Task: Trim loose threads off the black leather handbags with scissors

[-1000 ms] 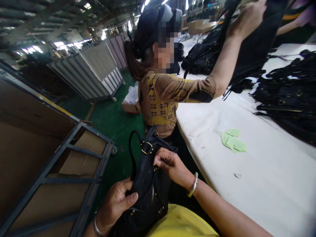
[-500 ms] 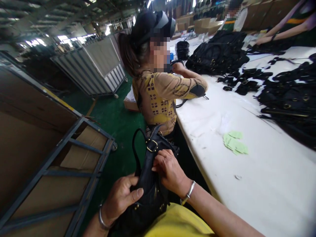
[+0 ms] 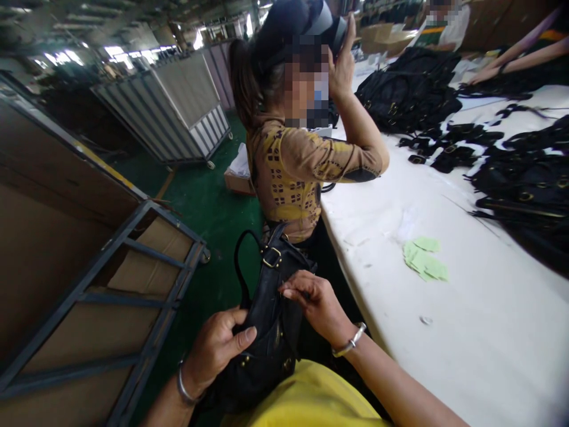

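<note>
A black handbag [image 3: 262, 302] with gold-coloured fittings rests against my lap, its handle [image 3: 237, 261] looping up on the left. My left hand [image 3: 222, 344] grips the bag's left side, thumb on the front and fingers behind the edge. At the upper front of the bag, my right hand [image 3: 311, 299] pinches a small gold-coloured piece, mostly hidden by the fingertips. Below it, a short zip [image 3: 278, 335] shows on the bag. A gold buckle [image 3: 272, 257] sits on the strap above both hands.
A white-topped table [image 3: 377, 237] runs along my right, bearing green paper slips [image 3: 424, 259] and black bags [image 3: 409, 89]. Ahead, a co-worker [image 3: 297, 166] sits close at the table's edge. A metal-framed cart [image 3: 128, 302] stands on my left, a striped cart [image 3: 169, 112] beyond.
My right hand has shifted slightly down and right, and its fingertips now pinch at the bag's front. The left hand keeps its hold. The co-worker ahead has raised a hand to the visor.
</note>
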### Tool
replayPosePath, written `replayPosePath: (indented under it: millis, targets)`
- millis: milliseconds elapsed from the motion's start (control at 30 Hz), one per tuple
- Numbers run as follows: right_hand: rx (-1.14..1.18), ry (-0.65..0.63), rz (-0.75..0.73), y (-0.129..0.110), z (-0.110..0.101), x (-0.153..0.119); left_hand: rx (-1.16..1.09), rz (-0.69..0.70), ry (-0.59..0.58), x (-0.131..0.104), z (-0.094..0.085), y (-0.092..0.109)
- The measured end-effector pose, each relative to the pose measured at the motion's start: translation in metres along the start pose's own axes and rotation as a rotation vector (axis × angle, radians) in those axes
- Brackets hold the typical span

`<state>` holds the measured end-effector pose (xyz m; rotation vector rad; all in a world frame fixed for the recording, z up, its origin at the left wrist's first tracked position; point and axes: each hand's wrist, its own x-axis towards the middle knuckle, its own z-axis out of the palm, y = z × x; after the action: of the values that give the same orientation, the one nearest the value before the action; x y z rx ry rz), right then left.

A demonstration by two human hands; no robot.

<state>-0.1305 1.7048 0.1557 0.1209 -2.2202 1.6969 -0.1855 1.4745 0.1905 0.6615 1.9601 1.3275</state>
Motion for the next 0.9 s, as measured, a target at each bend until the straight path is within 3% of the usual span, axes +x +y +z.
replayPosePath:
  millis: [233,300,433,567,633,767,900]
  targets:
    - [-0.637,-0.215,-0.261,-0.013,0.011,-0.001,0.101,-0.005,0.018,0.003,0.000,0.007]
    - [-0.711,-0.235,-0.280,-0.014,0.013,0.001,0.128,-0.008,0.026,0.004,0.000,0.008]
    - [-0.446,-0.147,-0.136,-0.005,0.014,0.006,0.145,-0.009,0.039,0.005,0.001,0.008]
    - [0.062,-0.130,0.195,0.006,0.009,0.008,0.125,-0.006,0.038,0.005,0.002,0.009]
    - [0.148,-0.107,0.279,0.008,0.006,0.006,0.135,-0.001,0.045,0.006,0.003,0.009]
    - [-0.039,-0.053,0.078,0.007,0.004,0.000,0.177,-0.008,0.081,0.007,0.003,0.006]
    - [-0.333,-0.096,-0.131,0.003,0.008,-0.004,0.232,-0.011,0.102,0.009,0.003,0.005]
